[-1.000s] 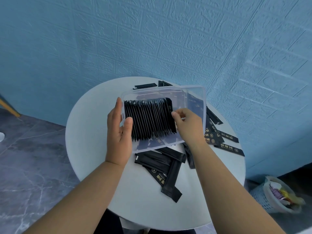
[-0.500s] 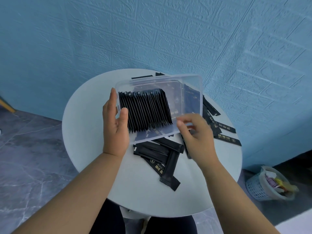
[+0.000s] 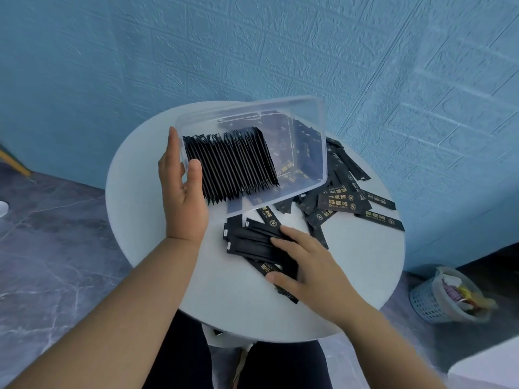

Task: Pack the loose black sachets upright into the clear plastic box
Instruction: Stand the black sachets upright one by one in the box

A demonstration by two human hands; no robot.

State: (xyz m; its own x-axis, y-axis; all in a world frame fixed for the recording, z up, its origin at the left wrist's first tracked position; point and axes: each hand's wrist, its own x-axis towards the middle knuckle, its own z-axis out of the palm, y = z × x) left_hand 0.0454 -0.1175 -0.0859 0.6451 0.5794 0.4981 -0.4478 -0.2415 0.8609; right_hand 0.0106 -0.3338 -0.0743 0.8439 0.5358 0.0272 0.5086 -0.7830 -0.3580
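The round white table (image 3: 140, 192) carries nearly everything here. A waste basket (image 3: 429, 304) stands on the floor off its right side.

Over the middle of the table, the clear plastic box (image 3: 309, 122) is tipped up with its open top toward the person. Its left end is in their grip, and its lower edge sits just above the loose packets. Inside, a tight row of black sachets (image 3: 233, 164) stands on edge, packed against the left wall and filling well over half the length. The right part of the box holds nothing; the sachets that seem to be there lie behind the clear wall.

Plenty is left, I'd judge. One scattered heap (image 3: 351, 203) spreads toward the right edge of the table, some face up with gold print. A smaller bunch (image 3: 250, 242) lies flat near the front edge, just below the box. The job looks past halfway, but with a couple of handfuls to go.

The left hand (image 3: 182, 189) grasps the box's left wall, with the thumb hooked over the rim onto the first sachets and the fingers flat outside. The right hand (image 3: 306, 265) lies on the front bunch with fingers spread on top and the thumb at the near side. It has not closed round any of them.
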